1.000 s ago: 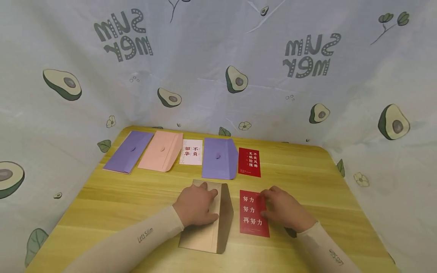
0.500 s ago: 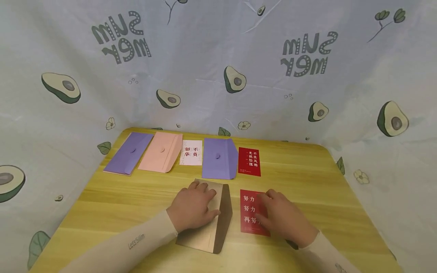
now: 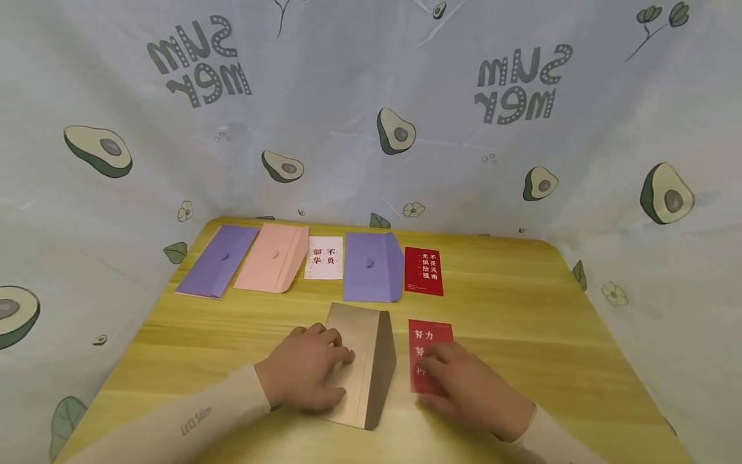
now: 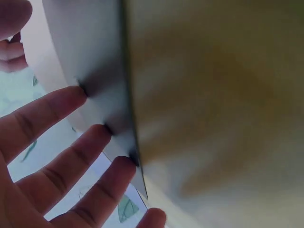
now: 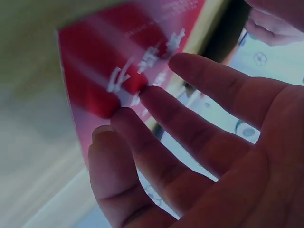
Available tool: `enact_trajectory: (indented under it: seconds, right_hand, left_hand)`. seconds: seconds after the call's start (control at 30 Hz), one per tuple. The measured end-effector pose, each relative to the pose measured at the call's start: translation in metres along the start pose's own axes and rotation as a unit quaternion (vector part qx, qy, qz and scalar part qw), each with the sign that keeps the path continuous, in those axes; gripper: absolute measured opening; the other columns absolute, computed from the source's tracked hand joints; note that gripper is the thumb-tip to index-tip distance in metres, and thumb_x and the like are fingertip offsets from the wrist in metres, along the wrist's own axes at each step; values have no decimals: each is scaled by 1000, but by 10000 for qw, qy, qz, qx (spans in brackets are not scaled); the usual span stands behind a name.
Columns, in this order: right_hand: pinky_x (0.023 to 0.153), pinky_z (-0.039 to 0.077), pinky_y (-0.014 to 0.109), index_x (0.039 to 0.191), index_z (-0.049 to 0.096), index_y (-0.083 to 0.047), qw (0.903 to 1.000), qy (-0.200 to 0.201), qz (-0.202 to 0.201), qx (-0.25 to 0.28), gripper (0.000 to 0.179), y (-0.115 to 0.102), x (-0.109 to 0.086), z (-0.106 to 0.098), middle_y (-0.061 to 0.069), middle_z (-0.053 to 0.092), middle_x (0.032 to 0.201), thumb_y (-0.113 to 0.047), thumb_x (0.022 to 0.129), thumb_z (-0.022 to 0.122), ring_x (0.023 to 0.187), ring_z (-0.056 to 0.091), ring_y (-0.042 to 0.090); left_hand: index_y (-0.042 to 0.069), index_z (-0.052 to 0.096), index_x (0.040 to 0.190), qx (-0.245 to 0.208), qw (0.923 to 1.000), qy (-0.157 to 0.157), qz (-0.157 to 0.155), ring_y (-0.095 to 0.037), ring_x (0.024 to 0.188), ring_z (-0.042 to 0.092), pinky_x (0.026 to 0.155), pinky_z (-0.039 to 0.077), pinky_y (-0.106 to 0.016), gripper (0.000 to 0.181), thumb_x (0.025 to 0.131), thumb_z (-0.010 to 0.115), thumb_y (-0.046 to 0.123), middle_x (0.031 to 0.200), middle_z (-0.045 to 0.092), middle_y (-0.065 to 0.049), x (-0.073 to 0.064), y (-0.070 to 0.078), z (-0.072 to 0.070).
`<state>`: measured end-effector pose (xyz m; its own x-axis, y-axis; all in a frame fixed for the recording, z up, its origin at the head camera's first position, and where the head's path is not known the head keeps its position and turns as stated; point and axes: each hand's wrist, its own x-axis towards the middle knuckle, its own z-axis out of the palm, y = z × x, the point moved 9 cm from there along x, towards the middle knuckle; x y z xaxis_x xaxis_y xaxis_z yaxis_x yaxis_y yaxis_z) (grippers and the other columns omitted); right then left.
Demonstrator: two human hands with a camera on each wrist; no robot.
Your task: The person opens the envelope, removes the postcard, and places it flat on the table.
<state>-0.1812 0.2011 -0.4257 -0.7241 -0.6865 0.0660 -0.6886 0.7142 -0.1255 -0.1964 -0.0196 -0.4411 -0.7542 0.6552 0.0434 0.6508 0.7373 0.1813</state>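
Observation:
A brown kraft envelope [image 3: 359, 341], its flap [image 3: 382, 374] spread toward the right, lies on the table near the front. My left hand [image 3: 304, 370] rests at its left side, and the fingertips [image 4: 73, 95] touch the paper in the left wrist view. To the right lies a red card [image 3: 422, 332] with white Chinese characters. Over its lower right part is my right hand [image 3: 472, 393], fingers loosely bent. In the right wrist view those fingertips [image 5: 126, 118] are right at the surface of the card [image 5: 85, 61]. Neither hand grips anything.
Along the back lie a folded purple envelope [image 3: 217, 261], a pink envelope [image 3: 269, 258], a white card [image 3: 323, 258], another purple envelope [image 3: 368, 277] and a second red card [image 3: 423, 270]. An avocado-print curtain [image 3: 336, 77] hangs behind the wooden table [image 3: 510, 296].
My left hand has slid left and toward me across the brown envelope, leaving more of it visible. My right hand has moved left, covering more of the red card.

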Motion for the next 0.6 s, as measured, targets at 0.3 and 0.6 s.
enact_trajectory:
  seconds: [0.3, 0.6]
  right_hand:
    - [83, 55, 38, 111, 77, -16, 9997, -131, 214, 28, 39, 13, -15, 0, -6, 63, 107, -48, 89, 83, 94, 54, 12]
    - [75, 54, 34, 92, 79, -22, 9939, -265, 1073, -1, 14, 62, -47, -8, -9, 59, 98, -35, 90, 85, 82, 52, 6]
  left_hand:
    - [32, 73, 125, 444, 9970, -64, 637, -17, 95, 51, 85, 45, -47, 48, 82, 70, 53, 109, 59, 8, 2, 36, 8]
    - [36, 71, 119, 869, 9814, -410, 1662, -13, 80, 43, 67, 36, -35, 42, 82, 70, 57, 93, 51, 10, 41, 95, 12]
